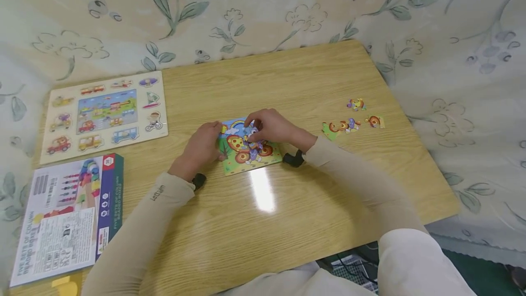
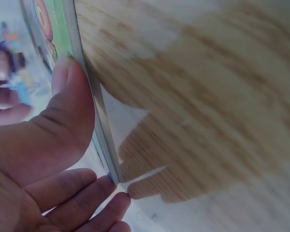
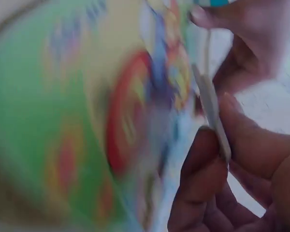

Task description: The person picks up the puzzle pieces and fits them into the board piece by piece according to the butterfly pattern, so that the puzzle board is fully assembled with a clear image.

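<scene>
- your left hand (image 1: 201, 147) holds the left edge of the cartoon jigsaw board (image 1: 234, 168), thumb lapping onto the edge and the other fingers by its far corner; the board lies on the tabletop (image 1: 230, 223), between your two sets of fingers.
- your right hand (image 1: 273, 127) pinches one jigsaw piece (image 3: 213, 116) between thumb and forefinger, above the board's upper middle and tilted up on edge, so it isn't seated.
- watch for this: if you press the piece down while it is tilted or turned wrong, it would likely jam or lift its neighbours.
- if your left fingers slacken, the board could slide under that push, since the tabletop looks smooth.
- your right fingers hide part of the picture, so you could misjudge the fit; a sweep of that forearm might also scatter the loose jigsaw pieces (image 1: 356, 104).
- count: one board, one piece in your fingers, and loose pieces in three patches well to the right of your right fingers; the nearest patch may be several pieces, you can't tell.
- left of your left fingers: one wooden vehicle puzzle (image 1: 141, 124) with ten vehicles round its border, and nearer you one beaded-beads box (image 1: 67, 214).
</scene>
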`<state>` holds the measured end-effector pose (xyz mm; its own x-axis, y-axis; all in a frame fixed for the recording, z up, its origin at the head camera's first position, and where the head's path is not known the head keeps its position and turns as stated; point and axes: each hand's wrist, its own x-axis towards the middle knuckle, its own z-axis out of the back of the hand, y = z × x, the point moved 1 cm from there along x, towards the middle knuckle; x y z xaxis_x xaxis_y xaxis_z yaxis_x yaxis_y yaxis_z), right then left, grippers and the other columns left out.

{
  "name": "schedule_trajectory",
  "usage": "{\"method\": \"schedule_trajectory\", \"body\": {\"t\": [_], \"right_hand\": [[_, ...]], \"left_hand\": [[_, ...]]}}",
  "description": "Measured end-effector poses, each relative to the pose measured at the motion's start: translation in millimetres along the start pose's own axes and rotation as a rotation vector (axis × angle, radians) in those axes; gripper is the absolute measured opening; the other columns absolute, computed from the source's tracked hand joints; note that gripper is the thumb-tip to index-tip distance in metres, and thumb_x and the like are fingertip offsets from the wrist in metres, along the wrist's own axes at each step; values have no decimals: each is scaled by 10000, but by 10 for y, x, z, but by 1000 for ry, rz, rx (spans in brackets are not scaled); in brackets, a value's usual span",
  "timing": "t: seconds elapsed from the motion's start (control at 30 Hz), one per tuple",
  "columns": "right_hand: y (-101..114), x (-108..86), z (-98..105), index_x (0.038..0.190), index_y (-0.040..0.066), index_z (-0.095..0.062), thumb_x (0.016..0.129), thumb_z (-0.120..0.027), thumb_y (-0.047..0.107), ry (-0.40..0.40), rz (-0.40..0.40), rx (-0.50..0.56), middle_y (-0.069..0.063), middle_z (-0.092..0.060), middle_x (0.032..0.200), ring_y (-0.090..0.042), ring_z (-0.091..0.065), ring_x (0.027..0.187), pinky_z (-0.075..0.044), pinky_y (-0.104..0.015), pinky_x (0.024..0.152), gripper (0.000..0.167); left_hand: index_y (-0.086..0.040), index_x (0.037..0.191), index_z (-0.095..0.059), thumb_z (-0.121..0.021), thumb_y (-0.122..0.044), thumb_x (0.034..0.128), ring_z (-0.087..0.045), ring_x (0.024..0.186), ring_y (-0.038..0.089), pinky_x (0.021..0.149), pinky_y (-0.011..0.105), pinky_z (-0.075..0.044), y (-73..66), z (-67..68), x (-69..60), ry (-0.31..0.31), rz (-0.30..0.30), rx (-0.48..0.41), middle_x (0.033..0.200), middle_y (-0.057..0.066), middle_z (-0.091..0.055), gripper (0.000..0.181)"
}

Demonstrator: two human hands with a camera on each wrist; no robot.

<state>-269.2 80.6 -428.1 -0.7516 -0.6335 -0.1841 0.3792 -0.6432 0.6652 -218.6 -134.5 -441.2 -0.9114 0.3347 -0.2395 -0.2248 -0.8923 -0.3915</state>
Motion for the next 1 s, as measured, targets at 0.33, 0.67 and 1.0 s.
{"method": "schedule_trajectory", "body": {"t": [0.33,0.67,1.0], "right_hand": [[60,89,-268,1132,109,-705,819,-761,343,-50,-82,-218,-43,-602,875,-162,-493,732,-421,-264,654,395],[62,92,-339,939,91,-755,820,-755,354,-118,-19,-304,-10,-705,827,-131,-585,722,-490,-277,666,289],[58,38,-403,1133,111,-621,870,-697,362,-113,-71,-307,-6,-640,735,-138,-567,648,-469,-290,590,372]], "left_hand": [[111,1427,-340,-854,-213,713,-338,1382,391,1173,461,-271,-7,-1,-27,-5,-19,-17,1478,260,-380,938],[103,1440,-321,-848,-222,721,-332,1388,388,1174,462,-269,16,-4,-24,2,-8,-13,1485,259,-369,949],[94,1447,-314,-844,-210,727,-313,1397,388,1180,466,-255,13,-1,-34,6,-3,-21,1496,252,-355,944]]}}
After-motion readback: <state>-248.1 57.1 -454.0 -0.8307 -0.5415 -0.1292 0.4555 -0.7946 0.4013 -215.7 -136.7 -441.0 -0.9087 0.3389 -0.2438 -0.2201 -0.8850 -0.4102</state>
